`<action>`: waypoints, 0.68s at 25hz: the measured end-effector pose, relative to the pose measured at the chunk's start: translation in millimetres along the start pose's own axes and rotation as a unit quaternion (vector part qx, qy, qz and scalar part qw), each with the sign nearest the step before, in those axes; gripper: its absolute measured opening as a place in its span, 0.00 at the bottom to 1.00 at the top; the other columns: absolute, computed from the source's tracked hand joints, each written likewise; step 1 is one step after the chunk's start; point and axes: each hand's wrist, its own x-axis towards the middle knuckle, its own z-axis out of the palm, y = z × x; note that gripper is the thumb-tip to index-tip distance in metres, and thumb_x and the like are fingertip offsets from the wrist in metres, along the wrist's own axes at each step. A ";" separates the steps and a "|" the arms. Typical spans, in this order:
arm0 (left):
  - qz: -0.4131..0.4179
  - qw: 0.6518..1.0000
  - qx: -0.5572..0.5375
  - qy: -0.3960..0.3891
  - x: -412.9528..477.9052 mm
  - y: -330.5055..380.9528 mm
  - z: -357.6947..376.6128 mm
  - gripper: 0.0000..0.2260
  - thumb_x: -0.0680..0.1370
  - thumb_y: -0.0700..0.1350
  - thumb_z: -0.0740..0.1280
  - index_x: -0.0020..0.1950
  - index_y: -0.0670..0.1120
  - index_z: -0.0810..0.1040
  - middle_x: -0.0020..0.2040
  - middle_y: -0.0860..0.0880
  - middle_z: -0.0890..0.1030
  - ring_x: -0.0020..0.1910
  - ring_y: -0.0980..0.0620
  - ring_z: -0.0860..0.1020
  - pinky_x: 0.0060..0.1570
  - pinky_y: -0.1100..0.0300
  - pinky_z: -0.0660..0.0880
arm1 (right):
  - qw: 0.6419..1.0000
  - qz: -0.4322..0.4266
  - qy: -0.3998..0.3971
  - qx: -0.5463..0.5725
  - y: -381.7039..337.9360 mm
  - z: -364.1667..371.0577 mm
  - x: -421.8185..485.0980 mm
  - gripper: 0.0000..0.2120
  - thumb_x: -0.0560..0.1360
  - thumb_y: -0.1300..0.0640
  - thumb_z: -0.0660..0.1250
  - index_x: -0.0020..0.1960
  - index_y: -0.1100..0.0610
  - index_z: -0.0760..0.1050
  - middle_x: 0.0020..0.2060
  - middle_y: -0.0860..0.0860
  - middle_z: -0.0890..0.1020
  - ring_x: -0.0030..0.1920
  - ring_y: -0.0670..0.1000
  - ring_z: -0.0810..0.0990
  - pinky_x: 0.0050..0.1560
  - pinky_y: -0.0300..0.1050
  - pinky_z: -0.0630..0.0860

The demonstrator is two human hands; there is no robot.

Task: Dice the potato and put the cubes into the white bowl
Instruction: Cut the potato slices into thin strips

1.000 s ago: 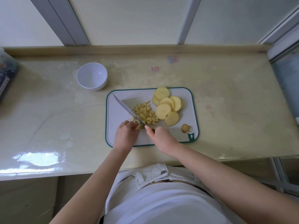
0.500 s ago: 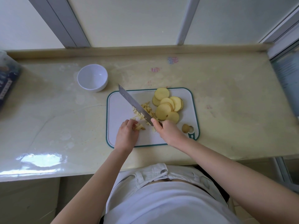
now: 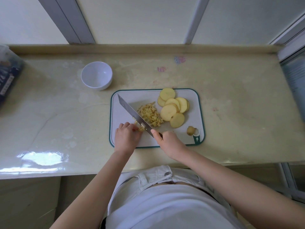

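Note:
On the green-rimmed white cutting board (image 3: 196, 103) lies a pile of small potato cubes (image 3: 151, 114), with several round potato slices (image 3: 173, 108) to its right. My right hand (image 3: 170, 142) grips the handle of a knife (image 3: 133, 113) whose blade lies down on the board, slanting toward the far left. My left hand (image 3: 126, 138) holds down a few potato strips (image 3: 140, 127) with curled fingers, right against the blade. A potato end piece (image 3: 190, 130) sits by the board's near right corner. The white bowl (image 3: 96, 75) stands empty at the far left of the board.
The board lies on a glossy beige counter (image 3: 57, 113) below a window. A dark blue packet (image 3: 8, 76) sits at the counter's left edge. The counter's near edge runs just in front of my body.
The knife rose over the cubes half a second ago and has come back down onto the strips beside my left fingers. My left hand has stayed in place.

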 end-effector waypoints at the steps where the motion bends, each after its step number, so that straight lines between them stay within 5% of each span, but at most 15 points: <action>1: 0.000 1.000 -0.002 0.000 0.4 0.3 0.0 0.08 0.73 0.46 0.70 0.46 0.43 0.84 0.43 0.44 0.81 0.47 0.43 0.73 0.46 0.55 0.66 | 1.000 0.002 0.001 -0.007 -1.5 1.0 0.0 0.30 0.81 0.41 0.52 0.28 0.60 0.61 0.25 0.56 0.67 0.28 0.56 0.68 0.35 0.48 0.66; 12: 0.006 1.000 -0.007 -0.015 1.5 1.8 -1.9 0.07 0.74 0.44 0.69 0.44 0.41 0.84 0.41 0.43 0.81 0.46 0.42 0.73 0.46 0.54 0.66 | 0.999 0.015 -0.012 -0.039 -9.3 9.7 3.4 0.29 0.81 0.41 0.51 0.28 0.58 0.61 0.24 0.52 0.66 0.26 0.51 0.65 0.28 0.45 0.61; 17: 0.024 1.000 0.000 -0.003 0.1 0.3 -0.2 0.06 0.71 0.42 0.71 0.44 0.42 0.84 0.40 0.43 0.81 0.45 0.41 0.74 0.45 0.53 0.67 | 0.998 0.041 -0.027 0.040 0.3 0.1 10.7 0.29 0.81 0.40 0.52 0.28 0.57 0.61 0.25 0.53 0.67 0.25 0.52 0.65 0.32 0.46 0.64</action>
